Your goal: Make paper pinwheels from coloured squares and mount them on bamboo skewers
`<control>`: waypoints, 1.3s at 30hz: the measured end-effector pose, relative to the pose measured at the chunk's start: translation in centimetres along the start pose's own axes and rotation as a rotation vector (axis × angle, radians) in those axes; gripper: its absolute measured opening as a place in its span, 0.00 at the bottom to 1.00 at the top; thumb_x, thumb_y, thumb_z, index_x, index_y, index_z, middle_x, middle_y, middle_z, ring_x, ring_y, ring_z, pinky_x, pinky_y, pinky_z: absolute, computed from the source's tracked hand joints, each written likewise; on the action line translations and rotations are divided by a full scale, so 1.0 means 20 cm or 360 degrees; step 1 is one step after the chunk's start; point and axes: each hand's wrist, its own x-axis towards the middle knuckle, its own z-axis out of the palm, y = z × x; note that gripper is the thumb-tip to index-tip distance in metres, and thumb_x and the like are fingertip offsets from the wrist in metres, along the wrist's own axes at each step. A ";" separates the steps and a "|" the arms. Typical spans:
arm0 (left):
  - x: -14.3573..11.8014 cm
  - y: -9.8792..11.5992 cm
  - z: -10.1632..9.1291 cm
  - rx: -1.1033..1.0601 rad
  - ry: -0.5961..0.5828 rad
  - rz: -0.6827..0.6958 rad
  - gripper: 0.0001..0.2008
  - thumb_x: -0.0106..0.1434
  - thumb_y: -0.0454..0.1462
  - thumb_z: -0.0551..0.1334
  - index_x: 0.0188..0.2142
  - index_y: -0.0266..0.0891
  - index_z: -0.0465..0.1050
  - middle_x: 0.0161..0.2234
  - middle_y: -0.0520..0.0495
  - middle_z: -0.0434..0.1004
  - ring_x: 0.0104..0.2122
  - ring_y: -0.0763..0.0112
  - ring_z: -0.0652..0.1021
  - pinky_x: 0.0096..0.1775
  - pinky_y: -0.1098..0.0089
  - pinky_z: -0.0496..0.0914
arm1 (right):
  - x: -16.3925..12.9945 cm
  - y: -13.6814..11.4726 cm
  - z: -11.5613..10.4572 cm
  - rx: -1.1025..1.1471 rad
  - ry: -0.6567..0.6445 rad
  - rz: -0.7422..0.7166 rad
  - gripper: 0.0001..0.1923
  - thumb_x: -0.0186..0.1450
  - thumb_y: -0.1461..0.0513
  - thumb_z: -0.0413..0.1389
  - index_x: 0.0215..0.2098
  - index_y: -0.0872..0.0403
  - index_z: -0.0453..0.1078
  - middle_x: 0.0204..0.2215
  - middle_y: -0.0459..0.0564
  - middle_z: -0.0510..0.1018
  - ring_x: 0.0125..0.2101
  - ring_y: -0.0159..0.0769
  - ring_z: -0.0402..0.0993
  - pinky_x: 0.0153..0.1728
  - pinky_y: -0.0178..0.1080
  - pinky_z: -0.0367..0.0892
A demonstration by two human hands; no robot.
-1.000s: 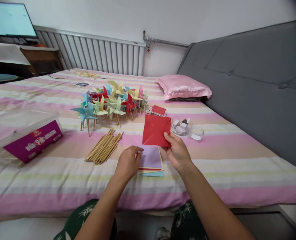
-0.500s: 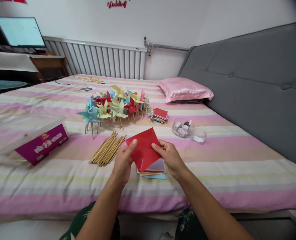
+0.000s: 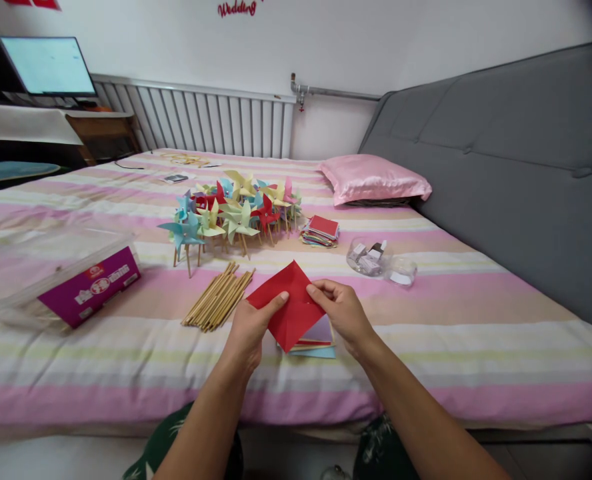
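Note:
A red paper square (image 3: 291,310) hangs corner-up just above the striped bed. My left hand (image 3: 251,327) pinches its left corner and my right hand (image 3: 343,312) pinches its right side. Under it lies a small stack of coloured paper sheets (image 3: 316,340), partly hidden by the red square. A bundle of wooden sticks (image 3: 219,298) lies to the left of my left hand.
A cluster of finished paper pinwheels (image 3: 231,210) stands farther back, beside a second paper stack (image 3: 320,230). A clear round container (image 3: 371,257) sits to the right, a clear plastic box with purple label (image 3: 61,273) at left. A pink pillow (image 3: 373,179) lies by the grey headboard (image 3: 506,167).
The red square came down from upright in my right hand alone to low over the paper stack. My left hand rose from the stack and took its left corner.

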 end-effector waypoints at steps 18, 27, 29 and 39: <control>0.04 0.05 -0.05 -0.0375 0.0380 0.0100 0.17 0.50 0.30 0.68 0.41 0.38 0.74 0.38 0.47 0.80 0.37 0.68 0.79 0.34 0.74 0.74 | -0.04 -0.07 -0.05 -0.0460 -0.0450 -0.0303 0.12 0.61 0.62 0.52 0.44 0.53 0.69 0.28 0.48 0.79 0.22 0.30 0.75 0.28 0.35 0.69; 0.03 0.03 -0.02 -0.0449 0.0284 0.0036 0.19 0.47 0.29 0.70 0.41 0.35 0.75 0.35 0.45 0.81 0.33 0.68 0.79 0.34 0.73 0.74 | -0.03 0.00 -0.02 -0.0727 -0.0614 -0.0382 0.13 0.58 0.68 0.54 0.40 0.53 0.76 0.30 0.49 0.81 0.28 0.33 0.78 0.29 0.33 0.70; 0.02 0.02 -0.02 -0.0440 0.0245 0.0012 0.21 0.46 0.30 0.70 0.42 0.35 0.74 0.36 0.45 0.81 0.33 0.68 0.79 0.34 0.72 0.74 | -0.02 0.01 -0.03 -0.0734 -0.0604 -0.0392 0.12 0.57 0.69 0.56 0.37 0.53 0.77 0.28 0.48 0.81 0.27 0.32 0.77 0.29 0.33 0.69; -0.01 0.08 -0.02 -0.0456 0.0127 -0.0148 0.14 0.48 0.34 0.70 0.36 0.36 0.76 0.31 0.49 0.81 0.27 0.72 0.78 0.27 0.76 0.73 | 0.00 -0.02 -0.06 -0.0537 -0.0642 -0.0319 0.05 0.58 0.62 0.59 0.31 0.54 0.76 0.26 0.47 0.78 0.28 0.32 0.75 0.30 0.33 0.68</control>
